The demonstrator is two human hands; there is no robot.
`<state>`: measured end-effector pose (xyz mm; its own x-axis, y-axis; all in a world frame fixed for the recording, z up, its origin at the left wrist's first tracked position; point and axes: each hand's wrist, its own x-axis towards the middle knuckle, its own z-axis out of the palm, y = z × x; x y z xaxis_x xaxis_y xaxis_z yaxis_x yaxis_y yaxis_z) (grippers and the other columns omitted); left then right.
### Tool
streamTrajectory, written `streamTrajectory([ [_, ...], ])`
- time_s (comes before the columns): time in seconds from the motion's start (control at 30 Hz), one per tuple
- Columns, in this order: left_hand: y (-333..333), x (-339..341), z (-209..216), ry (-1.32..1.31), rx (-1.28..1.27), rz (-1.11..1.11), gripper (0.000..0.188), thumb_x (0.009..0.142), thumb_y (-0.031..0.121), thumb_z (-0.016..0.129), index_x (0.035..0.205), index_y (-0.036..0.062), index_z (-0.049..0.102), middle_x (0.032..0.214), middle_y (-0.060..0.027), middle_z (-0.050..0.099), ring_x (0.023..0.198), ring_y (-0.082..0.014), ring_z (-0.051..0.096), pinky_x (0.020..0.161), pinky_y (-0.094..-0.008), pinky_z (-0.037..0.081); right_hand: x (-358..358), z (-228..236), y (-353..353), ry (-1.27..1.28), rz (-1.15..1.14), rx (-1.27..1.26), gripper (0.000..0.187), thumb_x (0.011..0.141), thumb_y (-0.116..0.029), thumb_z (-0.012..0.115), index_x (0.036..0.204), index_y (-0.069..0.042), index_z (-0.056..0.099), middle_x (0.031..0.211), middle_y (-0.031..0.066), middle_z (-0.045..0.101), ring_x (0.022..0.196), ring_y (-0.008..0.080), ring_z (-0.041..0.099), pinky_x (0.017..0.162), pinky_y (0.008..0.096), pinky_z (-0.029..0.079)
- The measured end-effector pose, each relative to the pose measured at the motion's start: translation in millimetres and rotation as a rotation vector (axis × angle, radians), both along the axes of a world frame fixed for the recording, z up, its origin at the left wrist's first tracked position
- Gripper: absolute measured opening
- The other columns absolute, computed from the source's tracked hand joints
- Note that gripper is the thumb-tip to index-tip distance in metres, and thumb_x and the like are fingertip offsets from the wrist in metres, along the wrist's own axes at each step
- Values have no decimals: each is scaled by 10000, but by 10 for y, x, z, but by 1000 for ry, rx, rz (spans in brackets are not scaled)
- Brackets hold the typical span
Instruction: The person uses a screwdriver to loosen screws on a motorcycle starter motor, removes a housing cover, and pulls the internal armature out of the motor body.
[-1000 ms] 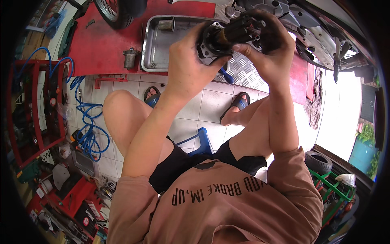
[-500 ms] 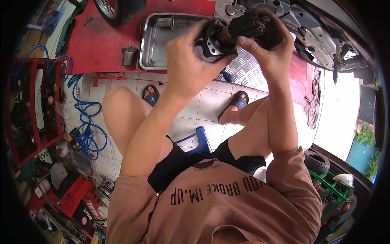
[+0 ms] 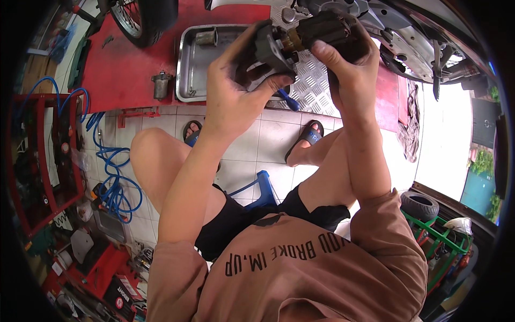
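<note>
My left hand (image 3: pixel 235 88) is closed around a dark metal end cover (image 3: pixel 272 49) that looks like part of a small motor. My right hand (image 3: pixel 353 75) grips a blackened motor armature (image 3: pixel 326 31), thumb along its near side. The armature's copper-coloured commutator (image 3: pixel 293 39) points at the end cover, and its tip meets or sits in the cover; how deep is hidden. Both parts are held up above the steel tray (image 3: pixel 179 67), where a short metal cylinder (image 3: pixel 206 37) lies. A blue-handled tool (image 3: pixel 289 101) lies below my hands, partly hidden.
On the red bench (image 3: pixel 123 64) stands a small metal motor-like part (image 3: pixel 161 85), left of the tray. A motorcycle wheel (image 3: pixel 142 21) is beyond it; machine parts (image 3: pixel 418 48) are at the far right. Blue air hose (image 3: pixel 115 188) coils on the floor at left.
The end cover has turned in my left hand, so its flat face with holes now shows less. Both hands have shifted slightly left with the parts; the view has tilted a little.
</note>
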<state>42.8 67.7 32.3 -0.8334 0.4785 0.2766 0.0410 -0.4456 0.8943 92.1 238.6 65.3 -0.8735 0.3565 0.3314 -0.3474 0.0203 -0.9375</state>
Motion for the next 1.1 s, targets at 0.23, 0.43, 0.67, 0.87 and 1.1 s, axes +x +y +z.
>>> streamTrajectory([
  [0.23, -38, 14, -23, -22, 33, -38, 761, 711, -119, 751, 1387, -28, 413, 1274, -121, 561, 1136, -184, 570, 982, -324, 492, 35, 7, -10, 59, -6, 89, 568, 708, 3, 812, 1201, 76, 539, 1052, 121, 655, 967, 179, 635, 894, 301, 500],
  [0.43, -30, 18, 5, 55, 50, -38, 788, 685, -146, 748, 1388, -50, 406, 1286, -123, 556, 1167, -188, 552, 999, -325, 476, 105, 59, -40, 104, -55, 272, 648, 693, -37, 840, 1236, 86, 508, 1076, 143, 643, 1004, 193, 629, 915, 313, 495],
  [0.67, -42, 57, 33, 21, 35, -27, 773, 689, -129, 758, 1376, -70, 411, 1244, -148, 581, 1120, -196, 584, 967, -322, 498, 69, 58, 72, 56, 21, 298, 677, 687, -56, 848, 1247, 93, 499, 1108, 156, 637, 1032, 190, 620, 924, 307, 482],
  [0.87, 8, -8, -93, 63, -29, 69, 699, 697, -86, 775, 1324, -83, 468, 1169, -138, 624, 1049, -176, 613, 923, -295, 505, 21, 36, 193, -16, 108, 135, 546, 771, -60, 778, 1238, 81, 532, 1141, 146, 641, 1056, 187, 613, 938, 308, 467],
  [1.1, -26, 12, -74, 74, -110, 108, 621, 689, -58, 795, 1251, -97, 531, 1071, -127, 668, 991, -158, 635, 892, -289, 509, 5, 8, 211, -129, 119, 140, 392, 759, -100, 807, 1070, 42, 616, 957, 85, 686, 898, 131, 638, 822, 262, 498],
])
